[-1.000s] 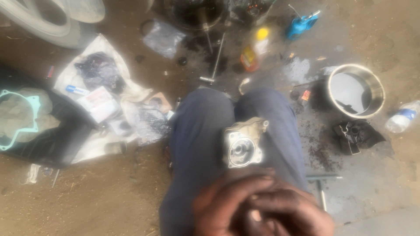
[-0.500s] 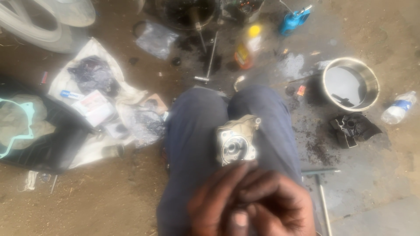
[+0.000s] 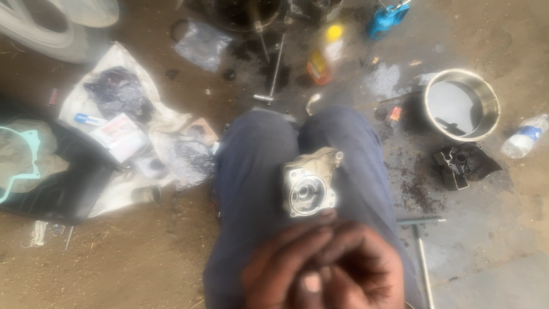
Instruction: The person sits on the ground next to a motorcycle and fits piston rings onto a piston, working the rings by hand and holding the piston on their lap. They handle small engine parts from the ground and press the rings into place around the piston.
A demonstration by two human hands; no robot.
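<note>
Metal housing (image 3: 309, 184): pale casting with a round bore, resting on the lap across both knees, just beyond the hands.
Left hand (image 3: 280, 272): close to the lens, fingers curled inward, touching the right.
Right hand (image 3: 360, 269): curled likewise.
Hidden: blurred; anything pinched between them cannot be told.

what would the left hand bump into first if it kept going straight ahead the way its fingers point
Most likely the grey metal housing resting on the person's lap, just beyond the left hand. The fingers are blurred and curled against the right hand, so their exact direction and the depth are uncertain.
</note>
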